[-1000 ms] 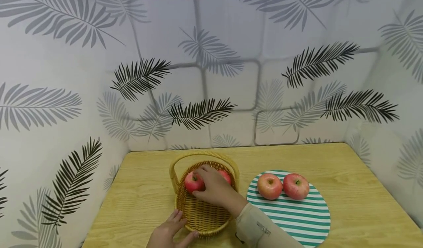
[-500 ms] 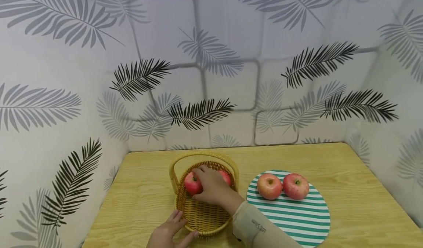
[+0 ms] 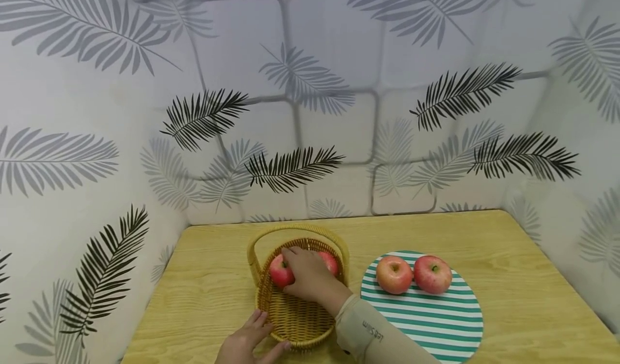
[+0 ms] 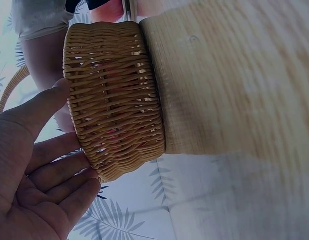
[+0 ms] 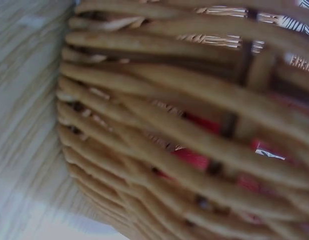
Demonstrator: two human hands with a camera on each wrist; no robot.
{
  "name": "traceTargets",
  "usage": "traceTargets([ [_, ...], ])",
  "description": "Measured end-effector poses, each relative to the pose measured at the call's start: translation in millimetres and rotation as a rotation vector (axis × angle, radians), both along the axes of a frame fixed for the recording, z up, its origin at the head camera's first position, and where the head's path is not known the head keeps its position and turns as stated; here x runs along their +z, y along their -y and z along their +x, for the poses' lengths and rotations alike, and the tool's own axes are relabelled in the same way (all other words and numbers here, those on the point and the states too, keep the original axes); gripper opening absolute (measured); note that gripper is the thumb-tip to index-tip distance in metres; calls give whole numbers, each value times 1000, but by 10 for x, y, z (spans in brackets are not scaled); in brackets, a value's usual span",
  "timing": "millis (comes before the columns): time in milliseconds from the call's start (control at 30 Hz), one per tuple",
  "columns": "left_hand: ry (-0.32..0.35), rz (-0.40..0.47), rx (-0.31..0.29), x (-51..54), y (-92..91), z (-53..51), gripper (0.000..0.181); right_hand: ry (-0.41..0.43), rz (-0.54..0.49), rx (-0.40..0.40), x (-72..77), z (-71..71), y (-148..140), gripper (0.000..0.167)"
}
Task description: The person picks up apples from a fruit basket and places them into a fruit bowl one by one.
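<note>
1. Head view: soft, even light over the tabletop (image 3: 523,288); shadows are faint, and the wall (image 3: 334,130) looks slightly soft in detail.
2. Left wrist view: dim and bluish; the left hand (image 4: 44,175) is shaded, the lower right pale and hazy.
3. Right wrist view: the basket (image 5: 194,139) blurs up close; whitish glare brightens the lower left.

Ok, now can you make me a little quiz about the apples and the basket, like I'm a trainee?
1. How many apples lie on the mat?
2. True or false: the right hand reaches into the basket.
3. The left hand touches: A) the mat, B) the basket, C) an apple.

Key: 1. Two. 2. True. 3. B.
</note>
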State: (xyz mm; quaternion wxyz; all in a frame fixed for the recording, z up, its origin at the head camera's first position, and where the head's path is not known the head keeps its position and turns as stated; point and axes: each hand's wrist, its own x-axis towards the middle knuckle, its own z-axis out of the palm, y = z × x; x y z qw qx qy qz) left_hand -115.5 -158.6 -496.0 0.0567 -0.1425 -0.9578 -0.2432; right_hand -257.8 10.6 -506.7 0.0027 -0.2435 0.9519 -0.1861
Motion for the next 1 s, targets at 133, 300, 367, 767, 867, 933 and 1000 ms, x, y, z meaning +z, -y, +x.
traceTargets([
  [133, 1, 1, -9, -11, 2, -8, 57, -4, -20, 13, 1, 3, -15, 80],
  [300, 11, 1, -15, -8, 1, -6, 57, -20, -50, 41, -1, 15, -39, 79],
  [367, 21, 6, -13, -2, 0, -6, 57, -24, -58, 49, 5, 26, -46, 78],
  [767, 3, 10, -11, -4, -1, 2, 58, 34, -171, 78, 166, 168, -66, 78],
  [867, 10, 0, -16, 1, 6, -1, 58, 33, -200, 90, 188, 198, -66, 77],
  [933, 14, 0, -20, 2, 10, -3, 58, 23, -203, 97, 193, 209, -65, 76],
  [1000, 14, -5, -29, 2, 13, -4, 58, 17, -203, 99, 193, 217, -68, 76],
])
